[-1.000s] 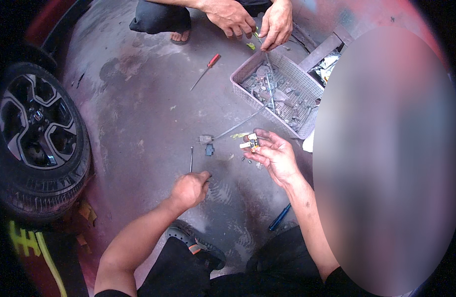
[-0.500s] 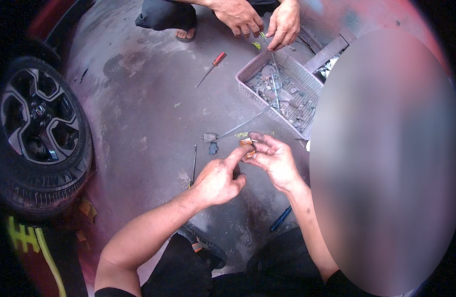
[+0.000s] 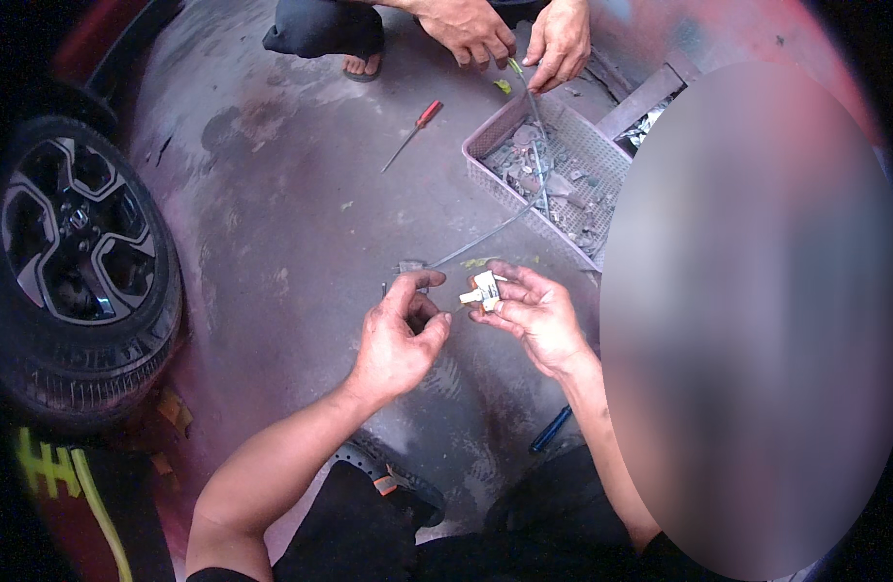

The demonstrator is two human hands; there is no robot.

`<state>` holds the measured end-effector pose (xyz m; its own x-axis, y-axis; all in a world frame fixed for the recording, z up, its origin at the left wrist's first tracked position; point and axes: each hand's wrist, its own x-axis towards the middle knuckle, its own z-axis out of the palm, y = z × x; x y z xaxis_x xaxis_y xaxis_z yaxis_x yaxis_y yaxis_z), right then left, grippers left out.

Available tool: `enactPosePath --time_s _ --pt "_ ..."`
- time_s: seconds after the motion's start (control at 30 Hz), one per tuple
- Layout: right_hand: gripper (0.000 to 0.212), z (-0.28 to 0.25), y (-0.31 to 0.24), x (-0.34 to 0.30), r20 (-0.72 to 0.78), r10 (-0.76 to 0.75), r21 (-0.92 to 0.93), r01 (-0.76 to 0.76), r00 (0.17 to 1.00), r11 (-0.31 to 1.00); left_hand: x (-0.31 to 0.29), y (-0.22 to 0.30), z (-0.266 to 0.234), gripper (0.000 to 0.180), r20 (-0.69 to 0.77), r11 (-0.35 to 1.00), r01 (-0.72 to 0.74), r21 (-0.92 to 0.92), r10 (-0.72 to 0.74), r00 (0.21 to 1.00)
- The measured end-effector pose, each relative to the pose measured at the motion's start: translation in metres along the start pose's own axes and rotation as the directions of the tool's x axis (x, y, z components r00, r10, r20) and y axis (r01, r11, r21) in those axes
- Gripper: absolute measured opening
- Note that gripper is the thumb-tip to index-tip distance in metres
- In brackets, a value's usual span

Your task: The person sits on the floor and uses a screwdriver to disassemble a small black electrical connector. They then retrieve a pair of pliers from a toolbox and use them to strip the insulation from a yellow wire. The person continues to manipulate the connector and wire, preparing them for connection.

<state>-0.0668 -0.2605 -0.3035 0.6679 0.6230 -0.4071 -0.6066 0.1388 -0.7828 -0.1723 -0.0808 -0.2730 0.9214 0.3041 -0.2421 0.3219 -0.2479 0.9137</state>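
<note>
My right hand (image 3: pixel 538 315) pinches a small white piece with dark markings and orange edges (image 3: pixel 485 291) between thumb and fingers. Its exact kind is unclear. Just left of it is my left hand (image 3: pixel 398 335), fingers curled and thumb apart, with no object visible in it. Beyond the left fingers lies a plug (image 3: pixel 410 266), partly covered, on a grey cable (image 3: pixel 485 239). The cable runs across the floor to a pale plastic basket (image 3: pixel 475 165) of small grey debris. At the far side, another person's hands (image 3: pixel 558 48) hold the cable's yellow-green end.
A red-handled screwdriver (image 3: pixel 427 116) lies on the concrete floor left of the basket. A blue-handled tool (image 3: pixel 550 430) rests by my right forearm. At the left lies a wheel with a tyre (image 3: pixel 160 262). A blurred oval hides the right side.
My left hand has drawn back left from the small piece, opening its pointing finger and thumb. The piece in my right hand now shows its white face. The other person's hands barely move.
</note>
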Motion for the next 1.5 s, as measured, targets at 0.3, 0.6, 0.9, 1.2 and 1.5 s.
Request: enactPosePath --time_s 0.3,0.6,0.9,1.2,1.5 --pt "0.056 0.003 0.001 0.002 0.053 0.010 0.053 -0.013 0.999 0.999 0.000 -0.006 0.008 0.063 0.058 0.933 -0.126 0.337 0.113 0.992" --pt "0.054 -0.001 0.006 0.001 0.104 0.012 0.065 -0.019 0.995 0.998 0.013 -0.021 0.014 0.023 0.012 0.772 -0.468 0.429 0.513 0.858" --pt "0.047 0.008 0.011 -0.001 0.094 0.055 -0.009 -0.054 0.994 0.998 0.010 -0.027 0.006 0.018 0.020 0.770 -0.472 0.428 0.515 0.857" --pt "0.044 0.005 0.017 0.001 0.083 0.100 -0.060 -0.095 0.992 0.994 0.011 -0.027 -0.001 0.019 0.050 0.751 -0.481 0.452 0.518 0.854" --pt "0.039 0.000 0.030 0.010 0.056 0.094 -0.135 -0.086 0.994 0.987 0.020 -0.027 -0.007 0.009 0.234 0.929 0.307 -0.207 -0.258 0.937"
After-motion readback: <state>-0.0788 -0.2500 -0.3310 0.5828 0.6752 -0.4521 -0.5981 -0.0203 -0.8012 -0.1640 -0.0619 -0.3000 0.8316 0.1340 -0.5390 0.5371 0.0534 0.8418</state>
